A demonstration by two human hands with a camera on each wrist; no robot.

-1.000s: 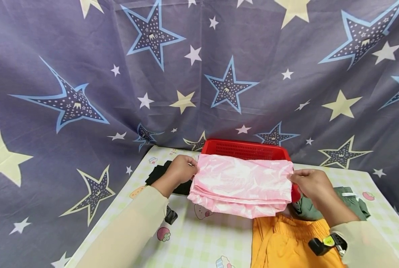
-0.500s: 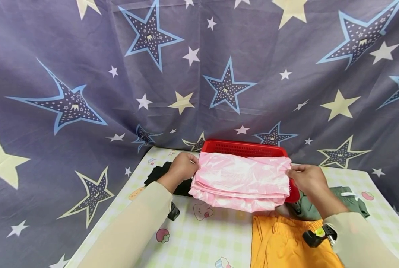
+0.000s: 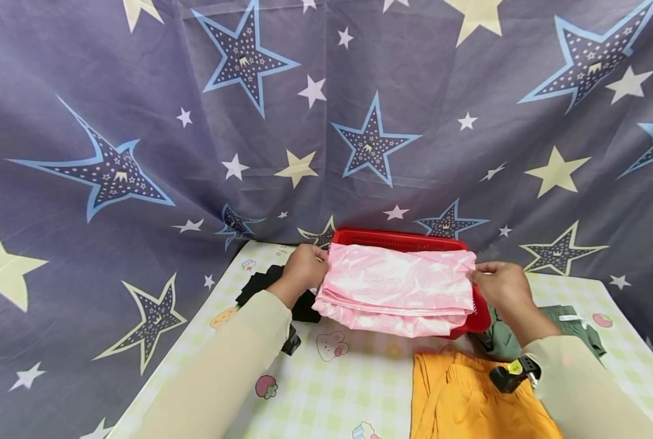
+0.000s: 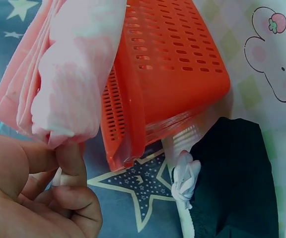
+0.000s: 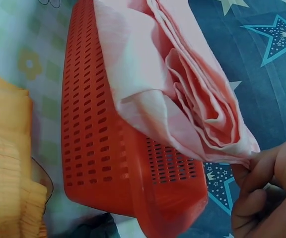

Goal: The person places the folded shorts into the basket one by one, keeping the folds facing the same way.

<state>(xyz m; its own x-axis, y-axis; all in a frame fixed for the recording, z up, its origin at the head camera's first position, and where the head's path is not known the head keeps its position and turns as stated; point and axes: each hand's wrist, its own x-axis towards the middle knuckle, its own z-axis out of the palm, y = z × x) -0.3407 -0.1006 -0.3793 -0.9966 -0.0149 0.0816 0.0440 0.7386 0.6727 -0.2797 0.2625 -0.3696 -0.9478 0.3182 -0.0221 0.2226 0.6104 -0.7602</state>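
A folded pink-and-white cloth (image 3: 397, 283) with several layers is stretched between my two hands over the red plastic basket (image 3: 403, 238). My left hand (image 3: 306, 268) pinches its left end between thumb and fingers. At the opposite end, my right hand (image 3: 504, 285) pinches a corner the same way. In the left wrist view the pink cloth (image 4: 78, 69) hangs close over the basket's perforated wall (image 4: 178, 64). From the right wrist, its rolled inner layers (image 5: 202, 99) show above the basket rim. Most of the basket's inside is hidden behind the cloth.
Orange elastic-waist shorts (image 3: 480, 396) lie at the front right. Green clothing (image 3: 573, 323) with a white drawstring is behind them. A black garment (image 3: 260, 283) lies left of the basket. The checked tabletop (image 3: 326, 396) meets a star-patterned curtain (image 3: 282, 79) at the back.
Both hands have carried the pink cloth a little farther back, more over the basket. The grip at each end stays the same.
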